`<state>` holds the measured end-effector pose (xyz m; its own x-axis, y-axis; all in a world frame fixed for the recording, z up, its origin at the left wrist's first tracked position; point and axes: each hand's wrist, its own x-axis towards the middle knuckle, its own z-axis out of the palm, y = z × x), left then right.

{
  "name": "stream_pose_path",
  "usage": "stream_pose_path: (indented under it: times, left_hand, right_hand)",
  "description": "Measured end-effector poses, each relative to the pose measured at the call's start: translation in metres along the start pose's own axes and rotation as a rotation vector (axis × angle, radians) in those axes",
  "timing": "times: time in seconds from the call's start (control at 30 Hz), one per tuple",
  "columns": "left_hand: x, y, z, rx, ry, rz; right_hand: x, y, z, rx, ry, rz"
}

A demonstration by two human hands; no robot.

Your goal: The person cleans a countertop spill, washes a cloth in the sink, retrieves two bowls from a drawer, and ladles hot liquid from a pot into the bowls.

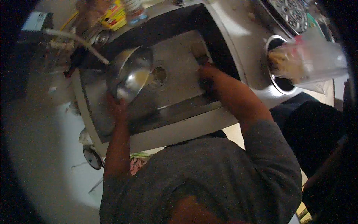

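My left hand grips the rim of a shiny metal bowl, which is tilted on its side over the left part of a sink basin. Near the bowl's right edge the round drain shows in the sink floor. At the basin's right side is my right hand, blurred; a brush-like thing with a dark end extends from its fingers towards the back. A pale faucet spout or hose reaches down towards the bowl from the upper left.
On the right counter stands a metal pot under a clear plastic bag with yellowish contents. A metal tray or stove part lies behind. A yellow packet and a container stand behind the sink. Another person's dark clothing is at the right.
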<state>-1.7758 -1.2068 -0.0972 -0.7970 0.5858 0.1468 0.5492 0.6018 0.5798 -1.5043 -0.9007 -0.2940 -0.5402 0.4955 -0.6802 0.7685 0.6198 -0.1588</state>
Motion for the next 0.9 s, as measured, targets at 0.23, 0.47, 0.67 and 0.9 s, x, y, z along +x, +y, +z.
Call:
stream_pose_path:
  times: [0.23, 0.47, 0.67, 0.9]
  left_hand:
    - [-0.008, 0.011, -0.004, -0.030, 0.012, 0.153]
    - [0.014, 0.021, -0.026, -0.496, -0.182, -0.433]
    - [-0.006, -0.058, 0.009, -0.943, -0.165, -0.966]
    - [-0.010, -0.029, 0.002, -1.198, -0.352, -1.056]
  right_hand:
    - [-0.006, 0.005, -0.004, 0.088, 0.009, 0.055]
    - [0.007, 0.016, 0.010, -0.034, -0.008, -0.088]
    - [-0.016, -0.002, -0.003, -0.102, -0.012, -0.285]
    - [-0.056, -0.029, -0.138, 0.380, 0.641, -0.010]
